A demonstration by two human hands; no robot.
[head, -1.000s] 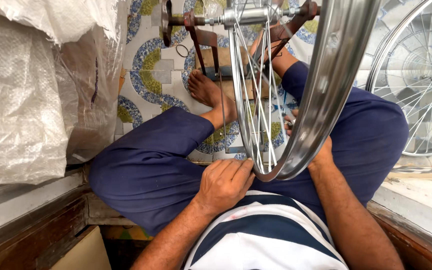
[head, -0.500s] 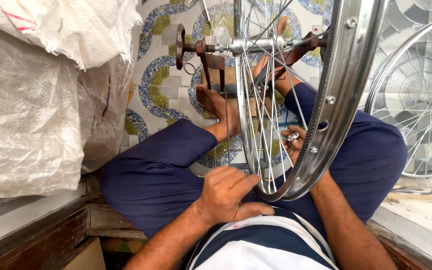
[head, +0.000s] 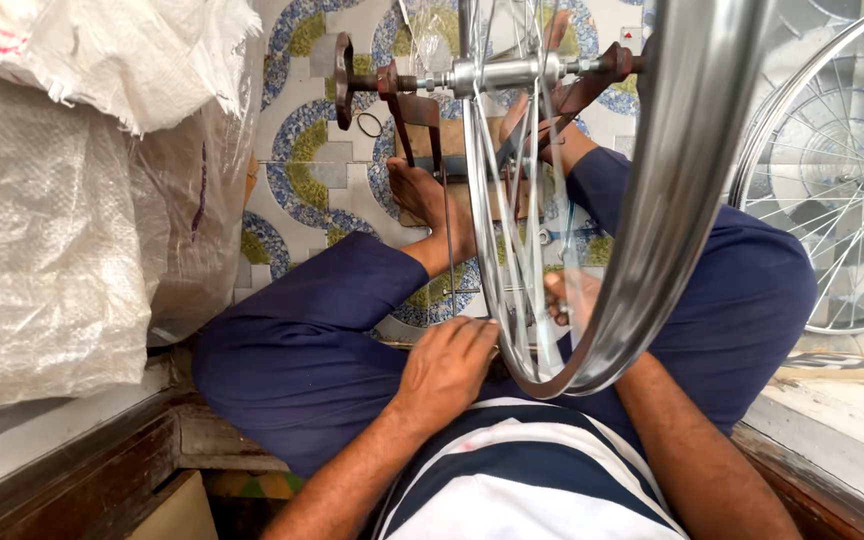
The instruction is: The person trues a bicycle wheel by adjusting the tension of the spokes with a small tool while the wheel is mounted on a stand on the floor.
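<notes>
A shiny bicycle wheel rim (head: 672,200) with thin spokes (head: 512,250) stands upright between my knees. Its hub axle (head: 502,72) rests in a rusty brown stand (head: 417,110). My left hand (head: 447,368) lies on my lap with its fingertips curled against the lowest part of the rim. My right hand (head: 570,300) is behind the spokes and partly hidden by the rim; its fingers pinch a small metal tool (head: 558,316) at the rim's inner side. My bare feet (head: 432,205) rest by the stand.
White woven sacks (head: 52,220) are piled at the left. A second spoked wheel (head: 842,190) leans at the right. Under me is a blue and green patterned tile floor (head: 302,160). Wooden ledges (head: 62,480) run along both lower corners.
My left hand has slid from my lap up to the bottom of the rim. The view has shifted, so the rim and hub sit further right and lower.
</notes>
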